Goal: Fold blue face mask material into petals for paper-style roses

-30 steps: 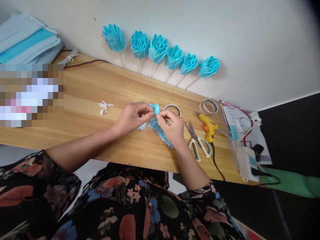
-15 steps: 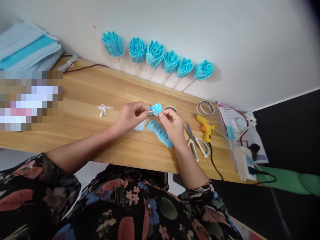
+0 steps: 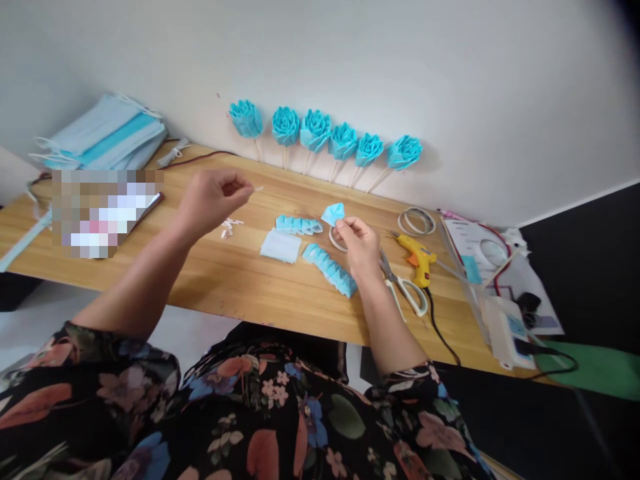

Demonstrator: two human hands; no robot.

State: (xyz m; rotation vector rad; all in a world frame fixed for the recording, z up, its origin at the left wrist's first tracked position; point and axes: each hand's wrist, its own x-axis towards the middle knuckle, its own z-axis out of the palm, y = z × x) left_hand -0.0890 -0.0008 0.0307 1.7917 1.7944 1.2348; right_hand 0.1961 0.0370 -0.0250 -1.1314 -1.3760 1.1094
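Right hand (image 3: 357, 243): fingers pinched on a small folded blue piece (image 3: 333, 213), held just above the tape ring (image 3: 336, 239).
Left hand (image 3: 210, 198): raised over the desk (image 3: 240, 280), fingers closed on a tiny white strip (image 3: 259, 189); a second ago both hands met at the blue piece.
Near edge: a pleated blue strip (image 3: 331, 269) lies beside the right wrist, a pale blue square (image 3: 281, 245) to its left.
Right side: scissors (image 3: 403, 283) and yellow glue gun (image 3: 417, 255) crowd the right hand.
Middle: a second pleated strip (image 3: 299, 225) and white scraps (image 3: 230, 225) under the left hand, now uncovered.
Far left: stacked face masks (image 3: 107, 133).
Wall: six blue fabric roses (image 3: 320, 130) on sticks lean along the far desk edge.
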